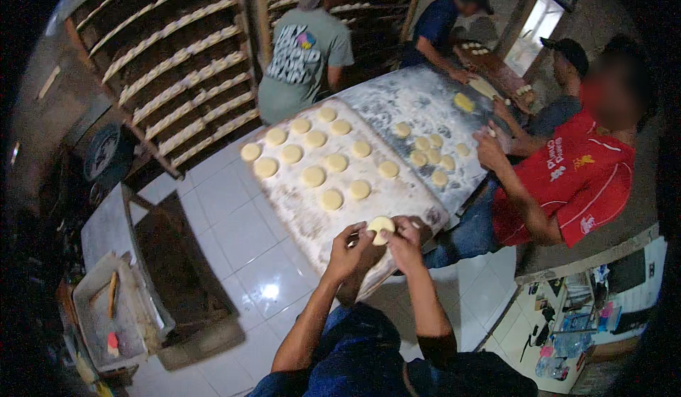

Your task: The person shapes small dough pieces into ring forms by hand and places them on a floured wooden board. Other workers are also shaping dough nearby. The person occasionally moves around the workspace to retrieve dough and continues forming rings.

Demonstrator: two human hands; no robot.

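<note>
A round, flattened piece of pale dough [381, 230] is held between my two hands above the near end of a floured board [284, 202]. My left hand [349, 250] grips its left edge, thumb toward the front. On its right edge, my right hand [405, 244] closes with thumb and fingers. Farther up the board several dough rounds [313, 176] lie in loose rows, apart from one another. Beyond the board, a smaller cluster of dough pieces [423, 144] rests on the floured table [383, 99].
Racks [170, 63] with rows of dough pieces stand at the far left. A person in a grey-green shirt [298, 56] faces them. A person in red [567, 177] works close on my right; others work beyond. A tray [120, 312] with a wooden-handled tool sits at lower left.
</note>
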